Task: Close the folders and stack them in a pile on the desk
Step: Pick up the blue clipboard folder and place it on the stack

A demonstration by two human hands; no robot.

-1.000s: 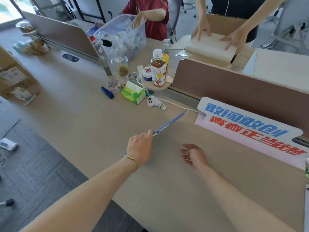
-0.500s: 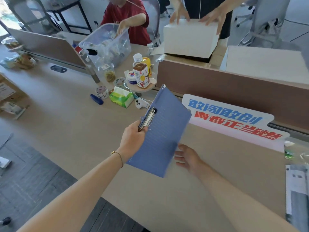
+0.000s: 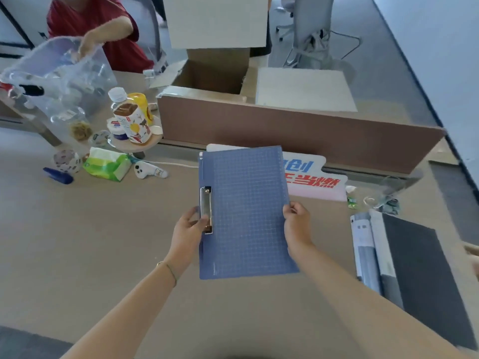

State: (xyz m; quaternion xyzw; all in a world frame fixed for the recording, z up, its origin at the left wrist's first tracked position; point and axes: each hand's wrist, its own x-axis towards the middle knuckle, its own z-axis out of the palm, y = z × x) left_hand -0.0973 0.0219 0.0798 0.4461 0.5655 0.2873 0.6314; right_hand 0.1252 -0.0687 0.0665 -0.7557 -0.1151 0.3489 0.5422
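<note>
A blue folder (image 3: pixel 246 211) with a grid pattern and a metal clip on its left edge is held flat above the desk (image 3: pixel 77 255), in the middle of the view. My left hand (image 3: pixel 190 228) grips its left edge at the clip. My right hand (image 3: pixel 296 222) grips its right edge. A dark grey folder (image 3: pixel 414 268) lies open on the desk at the right, with a lighter grey and white flap along its left side.
A brown divider (image 3: pixel 298 133) runs behind the blue folder, with a red-and-blue lettered sign (image 3: pixel 311 177) at its foot. Bottles, a green tissue pack (image 3: pixel 106 165) and small items sit at the left. A person in red handles a clear bin (image 3: pixel 59 73).
The blue folder went from edge-on in my left hand to flat and facing me. My right hand rose from the desk and took its right edge. The view swung right, revealing the grey folder.
</note>
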